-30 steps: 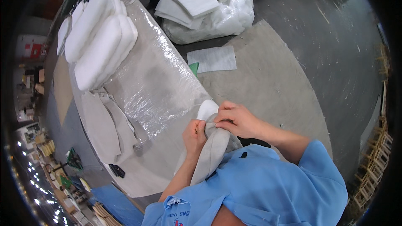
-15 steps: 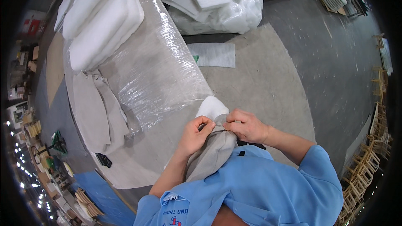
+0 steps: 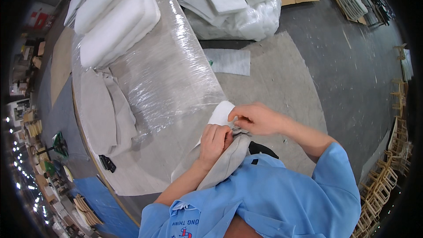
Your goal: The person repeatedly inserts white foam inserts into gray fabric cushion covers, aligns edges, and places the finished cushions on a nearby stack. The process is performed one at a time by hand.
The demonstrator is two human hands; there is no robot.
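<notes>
A grey fabric cover [image 3: 228, 160] lies against my blue shirt at the table's near edge, with a white padding piece [image 3: 220, 114] sticking out of its far end. My left hand [image 3: 214, 144] is closed on the cover's gathered opening, its thumb side tucked into the cloth. Just to the right, my right hand [image 3: 259, 119] has its fingers curled beside the padding and over the opening. Whatever is between those fingertips is too small to make out.
Clear plastic film [image 3: 167, 70] covers part of the table. White padding rolls [image 3: 116, 26] lie at the far left, above flat grey covers [image 3: 101, 114]. A black object [image 3: 107, 163] rests at the left edge. A plastic-wrapped bundle [image 3: 251, 20] stands beyond; wooden frames [image 3: 383, 180] line the right.
My right hand has lifted off the cover's edge and moved slightly away, toward the padding. My left fingers have turned over and closed round the opening. The view has shifted slightly.
</notes>
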